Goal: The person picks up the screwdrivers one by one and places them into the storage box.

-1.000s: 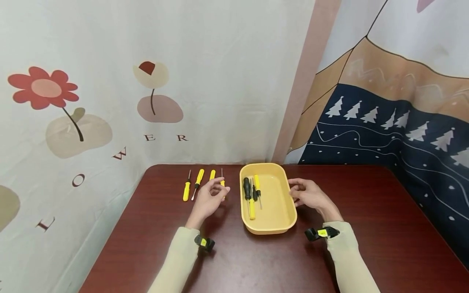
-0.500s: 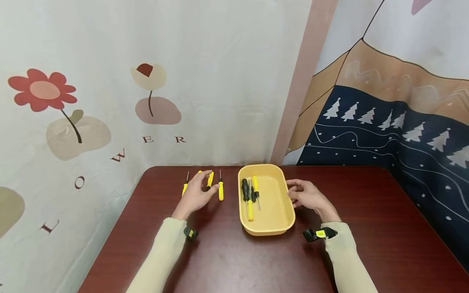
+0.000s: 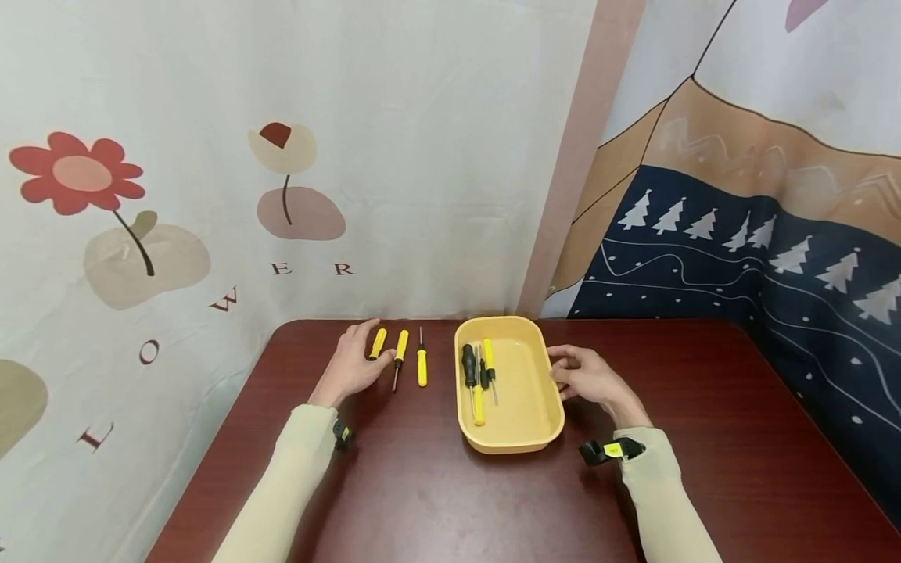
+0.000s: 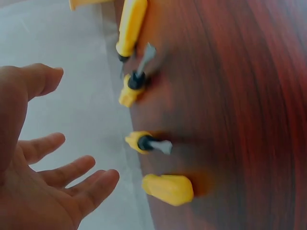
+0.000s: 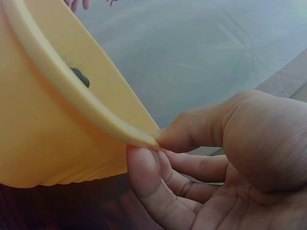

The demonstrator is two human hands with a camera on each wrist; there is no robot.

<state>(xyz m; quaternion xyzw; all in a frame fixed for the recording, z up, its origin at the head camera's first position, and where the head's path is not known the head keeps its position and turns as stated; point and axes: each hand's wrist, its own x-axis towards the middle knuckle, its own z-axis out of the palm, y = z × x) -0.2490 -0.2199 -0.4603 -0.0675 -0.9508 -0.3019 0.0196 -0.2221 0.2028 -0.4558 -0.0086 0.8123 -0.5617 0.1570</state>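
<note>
Your left hand (image 3: 352, 363) is spread and holds nothing; your right hand (image 3: 590, 377) pinches the tray (image 3: 524, 391) by its rim.
Four yellow-handled screwdrivers (image 3: 422, 367) lie near your left fingers; more sit in the tray, right of that hand. This looks like the reach for one; next calls for closing thumb and fingers on a handle. Farther out, letters (image 3: 281, 269) read L, O, W, E, R; the yellow wrist labels (image 3: 612, 450) are too small to read.

Long pale cream sleeves (image 3: 662, 489), plain cuffs (image 3: 637, 443); black wrist cameras (image 3: 593, 453), bright yellow label (image 3: 614, 450) on right one
</note>
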